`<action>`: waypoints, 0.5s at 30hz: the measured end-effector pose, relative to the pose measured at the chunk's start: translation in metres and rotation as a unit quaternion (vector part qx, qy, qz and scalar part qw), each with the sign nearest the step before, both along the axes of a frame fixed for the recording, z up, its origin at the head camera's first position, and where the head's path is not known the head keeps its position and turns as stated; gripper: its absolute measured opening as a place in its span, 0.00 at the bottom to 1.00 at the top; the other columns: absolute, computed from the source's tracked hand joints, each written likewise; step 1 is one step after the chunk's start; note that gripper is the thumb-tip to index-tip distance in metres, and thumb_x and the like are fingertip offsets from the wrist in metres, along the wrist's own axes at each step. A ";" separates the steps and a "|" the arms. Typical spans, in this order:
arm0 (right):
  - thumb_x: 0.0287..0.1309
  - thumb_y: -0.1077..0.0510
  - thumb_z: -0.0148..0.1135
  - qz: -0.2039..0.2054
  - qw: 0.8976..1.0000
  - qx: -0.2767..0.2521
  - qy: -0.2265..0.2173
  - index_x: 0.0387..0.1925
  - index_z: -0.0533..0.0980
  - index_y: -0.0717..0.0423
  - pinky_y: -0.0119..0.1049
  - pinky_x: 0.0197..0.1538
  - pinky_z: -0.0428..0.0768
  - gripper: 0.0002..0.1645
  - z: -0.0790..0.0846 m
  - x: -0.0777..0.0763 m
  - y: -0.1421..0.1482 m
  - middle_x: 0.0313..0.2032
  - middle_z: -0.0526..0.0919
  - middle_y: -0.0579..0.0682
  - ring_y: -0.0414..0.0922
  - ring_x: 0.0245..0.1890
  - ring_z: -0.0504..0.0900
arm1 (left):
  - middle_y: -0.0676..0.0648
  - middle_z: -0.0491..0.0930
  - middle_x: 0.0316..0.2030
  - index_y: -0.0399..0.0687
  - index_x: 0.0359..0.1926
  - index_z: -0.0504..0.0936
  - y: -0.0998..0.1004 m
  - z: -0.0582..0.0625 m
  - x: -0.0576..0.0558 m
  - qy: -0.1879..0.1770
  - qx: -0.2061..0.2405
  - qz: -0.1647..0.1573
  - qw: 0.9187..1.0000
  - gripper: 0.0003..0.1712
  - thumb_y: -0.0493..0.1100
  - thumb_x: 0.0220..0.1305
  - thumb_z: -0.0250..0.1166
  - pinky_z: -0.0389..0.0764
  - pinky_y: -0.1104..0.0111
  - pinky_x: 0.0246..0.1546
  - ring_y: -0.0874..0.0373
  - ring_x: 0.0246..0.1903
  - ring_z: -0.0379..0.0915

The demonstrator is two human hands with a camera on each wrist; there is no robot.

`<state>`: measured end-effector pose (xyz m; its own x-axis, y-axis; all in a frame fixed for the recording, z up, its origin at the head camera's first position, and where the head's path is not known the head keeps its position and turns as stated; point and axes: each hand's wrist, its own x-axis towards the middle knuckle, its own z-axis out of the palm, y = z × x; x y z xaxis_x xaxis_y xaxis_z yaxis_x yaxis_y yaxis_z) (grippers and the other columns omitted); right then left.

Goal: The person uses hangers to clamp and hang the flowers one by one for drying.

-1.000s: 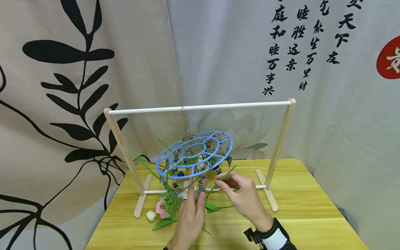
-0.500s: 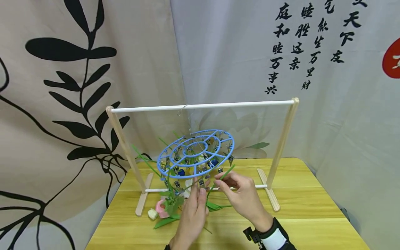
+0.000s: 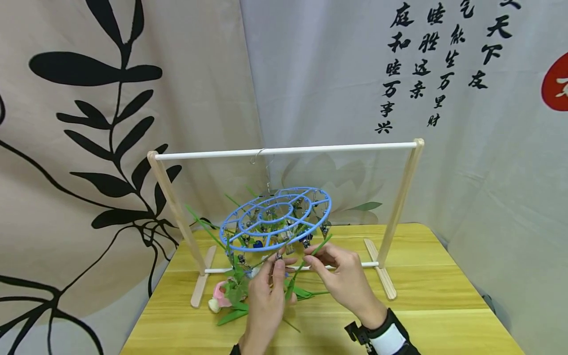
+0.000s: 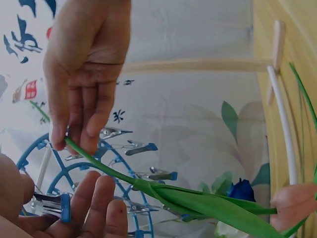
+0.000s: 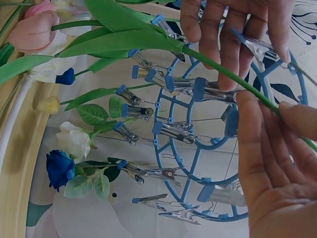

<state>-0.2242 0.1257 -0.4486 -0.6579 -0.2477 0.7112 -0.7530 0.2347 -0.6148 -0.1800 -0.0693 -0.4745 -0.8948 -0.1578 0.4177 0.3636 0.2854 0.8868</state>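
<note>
In the head view a round blue hanging dryer [image 3: 222,231] tilts toward me from its hook, ringed with metal clips. My left hand [image 3: 265,298] pinches one blue-tipped clip [image 4: 52,204] at the near edge, between thumb and fingers. My right hand [image 3: 343,281] pinches the green stem [image 5: 223,70] of an artificial pink tulip [image 5: 33,32] close beside it. The tulip's bloom hangs downward, below its broad leaves [image 4: 213,206]. Beyond, a blue rose [image 5: 60,170] and a white rose [image 5: 73,140] hang head down beneath the dryer.
A wooden stand with a white top bar [image 3: 337,148] spans the yellow table [image 3: 443,296]. Its right foot [image 3: 380,270] lies close to my right hand. Green stems and leaves [image 3: 232,316] cluster under the dryer at the left. A printed curtain [image 3: 488,162] hangs behind.
My left hand has shifted slightly left and its fingers have curled onto the clip at the near edge. The dryer has swung a little. My right hand keeps the tulip stem in nearly the same place.
</note>
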 end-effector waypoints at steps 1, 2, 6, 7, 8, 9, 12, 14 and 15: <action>0.77 0.67 0.76 0.000 1.000 -0.001 -0.001 0.51 0.90 0.59 0.35 0.44 0.97 0.06 0.000 0.000 0.000 0.44 0.98 0.51 0.46 0.38 0.99 | 0.55 0.97 0.54 0.52 0.70 0.89 -0.001 0.001 0.000 -0.004 0.005 -0.001 1.000 0.20 0.50 0.97 0.54 0.91 0.69 0.50 0.55 0.51 0.94; 0.77 0.67 0.76 0.001 1.000 -0.001 -0.002 0.51 0.90 0.59 0.35 0.44 0.97 0.06 0.000 0.000 -0.001 0.44 0.98 0.51 0.46 0.39 0.99 | 0.55 0.97 0.54 0.51 0.71 0.88 -0.001 0.002 0.000 -0.010 0.012 -0.004 1.000 0.20 0.50 0.97 0.54 0.91 0.69 0.54 0.56 0.51 0.94; 0.77 0.67 0.76 0.009 1.000 -0.004 -0.001 0.50 0.91 0.55 0.35 0.45 0.97 0.07 0.000 0.001 -0.003 0.46 0.99 0.52 0.46 0.41 1.00 | 0.48 0.96 0.57 0.43 0.72 0.84 -0.008 0.007 0.001 -0.038 0.052 -0.050 0.997 0.22 0.50 0.98 0.53 0.91 0.68 0.62 0.61 0.53 0.93; 0.77 0.67 0.76 0.010 1.000 -0.004 0.001 0.50 0.91 0.54 0.34 0.45 0.97 0.07 0.000 0.001 -0.004 0.46 0.99 0.52 0.47 0.41 1.00 | 0.45 0.95 0.59 0.41 0.72 0.82 -0.010 0.008 0.001 -0.044 0.061 -0.066 0.995 0.22 0.50 0.98 0.53 0.90 0.68 0.63 0.62 0.54 0.92; 0.77 0.66 0.76 0.011 1.000 -0.002 0.004 0.50 0.91 0.53 0.34 0.45 0.97 0.07 0.000 0.001 -0.004 0.46 0.99 0.52 0.46 0.41 1.00 | 0.42 0.94 0.61 0.39 0.73 0.80 -0.012 0.009 0.001 -0.049 0.070 -0.083 0.993 0.22 0.49 0.98 0.53 0.89 0.68 0.65 0.62 0.56 0.91; 0.77 0.66 0.77 0.011 1.000 -0.001 0.007 0.50 0.91 0.52 0.33 0.45 0.97 0.08 0.000 0.001 -0.005 0.46 0.99 0.51 0.46 0.40 0.99 | 0.40 0.93 0.62 0.37 0.74 0.79 -0.014 0.009 0.001 -0.053 0.078 -0.099 0.991 0.22 0.48 0.98 0.52 0.88 0.68 0.66 0.63 0.57 0.91; 0.76 0.66 0.77 0.006 1.000 0.003 0.012 0.49 0.91 0.51 0.31 0.44 0.96 0.08 0.000 0.000 -0.007 0.44 0.99 0.49 0.46 0.39 0.99 | 0.34 0.90 0.65 0.33 0.74 0.76 -0.020 0.011 0.001 -0.058 0.095 -0.136 0.984 0.22 0.46 0.97 0.53 0.86 0.70 0.70 0.62 0.60 0.89; 0.76 0.65 0.78 0.002 1.000 0.003 0.009 0.49 0.91 0.51 0.30 0.44 0.95 0.08 -0.001 0.001 -0.008 0.43 0.99 0.47 0.45 0.38 0.99 | 0.32 0.89 0.66 0.32 0.72 0.77 -0.022 0.011 0.000 -0.055 0.101 -0.146 0.983 0.21 0.45 0.96 0.55 0.85 0.72 0.72 0.61 0.61 0.90; 0.76 0.65 0.78 0.003 1.000 0.002 0.008 0.49 0.91 0.51 0.31 0.44 0.96 0.08 -0.001 0.001 -0.008 0.44 0.99 0.48 0.45 0.38 0.99 | 0.32 0.90 0.65 0.32 0.71 0.79 -0.023 0.011 -0.001 -0.051 0.103 -0.146 0.983 0.20 0.44 0.95 0.57 0.85 0.72 0.72 0.61 0.61 0.90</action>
<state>-0.2229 0.1175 -0.4500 -0.6452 -0.2546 0.7204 -0.7639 0.2337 -0.6016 -0.1807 -0.0928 -0.4638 -0.9502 0.0399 0.3091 0.3091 -0.0070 0.9510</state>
